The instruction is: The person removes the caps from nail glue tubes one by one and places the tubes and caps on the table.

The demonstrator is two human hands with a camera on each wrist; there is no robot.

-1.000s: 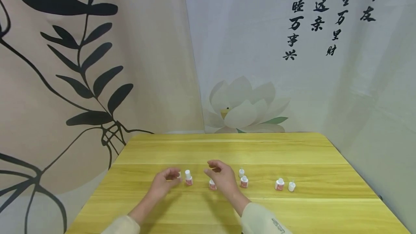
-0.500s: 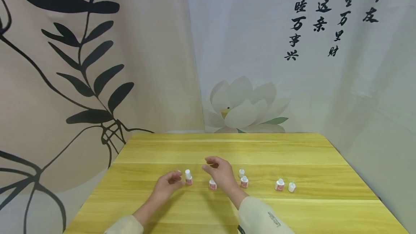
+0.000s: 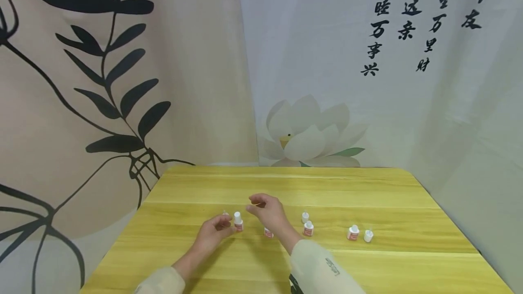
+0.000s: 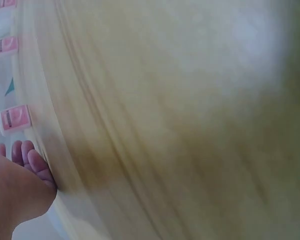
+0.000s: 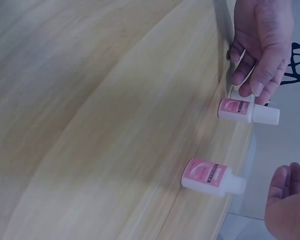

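My left hand (image 3: pixel 214 232) is low over the table, its thumb and fingertips right beside a small white bottle (image 3: pixel 238 227) with a pink label and tall white cap. Whether they touch it I cannot tell. Behind these fingers shows part of a small white piece (image 3: pixel 225 213). In the right wrist view, the left hand (image 5: pixel 262 45) has loosely bent fingers by the capped bottle (image 5: pixel 235 106). My right hand (image 3: pixel 267 212) hovers with relaxed fingers, holding nothing, above and partly hiding a short-topped bottle (image 3: pixel 268 232). That bottle (image 5: pixel 205 172) stands whole in the right wrist view.
To the right stand two more pink-labelled bottles, one nearer (image 3: pixel 308 228) and one farther (image 3: pixel 353 232). Small white caps lie beside them, one behind (image 3: pixel 305 217) and one to the right (image 3: pixel 368 236). The wooden table (image 3: pixel 388 271) meets a printed curtain (image 3: pixel 204 80) at the back.
My left hand has moved slightly right, up to the capped bottle, partly uncovering the small white piece behind it. My right hand has drifted left and a little away from me. The bottles stand still.
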